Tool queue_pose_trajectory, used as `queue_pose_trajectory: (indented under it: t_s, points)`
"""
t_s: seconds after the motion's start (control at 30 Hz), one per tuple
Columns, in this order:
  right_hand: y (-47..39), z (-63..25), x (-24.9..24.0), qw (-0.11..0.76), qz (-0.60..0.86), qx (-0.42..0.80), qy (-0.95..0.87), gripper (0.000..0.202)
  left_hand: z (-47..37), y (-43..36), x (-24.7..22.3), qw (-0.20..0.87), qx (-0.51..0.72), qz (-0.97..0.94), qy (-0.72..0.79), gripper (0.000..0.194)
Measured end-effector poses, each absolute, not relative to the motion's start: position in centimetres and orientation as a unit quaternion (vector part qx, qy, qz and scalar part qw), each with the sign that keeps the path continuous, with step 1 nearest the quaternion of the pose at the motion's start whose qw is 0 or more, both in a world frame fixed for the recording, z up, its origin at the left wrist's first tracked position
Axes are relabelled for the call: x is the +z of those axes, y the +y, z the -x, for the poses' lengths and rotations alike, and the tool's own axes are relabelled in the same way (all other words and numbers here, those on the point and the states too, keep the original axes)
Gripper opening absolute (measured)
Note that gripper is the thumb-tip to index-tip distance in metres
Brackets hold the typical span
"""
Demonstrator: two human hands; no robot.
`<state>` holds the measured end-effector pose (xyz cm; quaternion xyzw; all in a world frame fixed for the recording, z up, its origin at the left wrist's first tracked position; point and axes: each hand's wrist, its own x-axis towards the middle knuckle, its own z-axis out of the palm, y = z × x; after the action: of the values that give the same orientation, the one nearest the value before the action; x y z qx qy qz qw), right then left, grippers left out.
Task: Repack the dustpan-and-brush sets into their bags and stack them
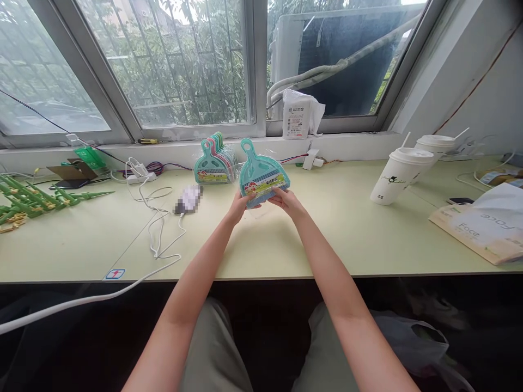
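Both of my hands hold a teal mini dustpan (263,167) in clear plastic wrap, tilted up just above the table with its handle pointing away from me. A yellow printed label runs across its front. My left hand (242,206) grips the lower left corner, thumb on the front. At the lower right edge, my right hand (287,200) pinches it; the fingers behind are partly hidden. Just beyond to the left, a row of several wrapped dustpans (213,163) in teal, pink and green stands upright against the sill.
A blurred-out device (188,199) with a white cable (163,255) lies left. A power strip (141,173) sits behind it. Two lidded cups (398,177) and a tissue pack (484,223) stand right. Green plant stalks (36,198) lie far left. A white package (300,115) rests on the sill.
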<state>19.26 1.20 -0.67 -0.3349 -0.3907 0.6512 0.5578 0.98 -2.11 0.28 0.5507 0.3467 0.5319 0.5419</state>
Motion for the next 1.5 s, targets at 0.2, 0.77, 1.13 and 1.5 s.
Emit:
queue_pose_trajectory:
  t_s: [0.2,0.77,1.13,1.5]
  points:
    - [1.1,-22.1,-0.6,0.434,0.477,0.477,-0.598,0.033,1.2,-0.3,-0.8,0.581,0.546,-0.485,0.360,0.059]
    - [1.8,-22.3,-0.7,0.523,0.384,0.198,-0.735,0.037,2.7,-0.6,-1.3,0.656,0.449,-0.425,0.433,0.048]
    - [1.9,-21.1,-1.4,0.418,0.368,0.194,-0.808,0.027,2.8,-0.4,-1.0,0.669,0.479,-0.371,0.430,0.049]
    - [3.2,-21.1,-3.7,0.484,0.429,0.233,-0.726,0.009,2.9,-0.4,-2.0,0.662,0.413,-0.473,0.410,0.060]
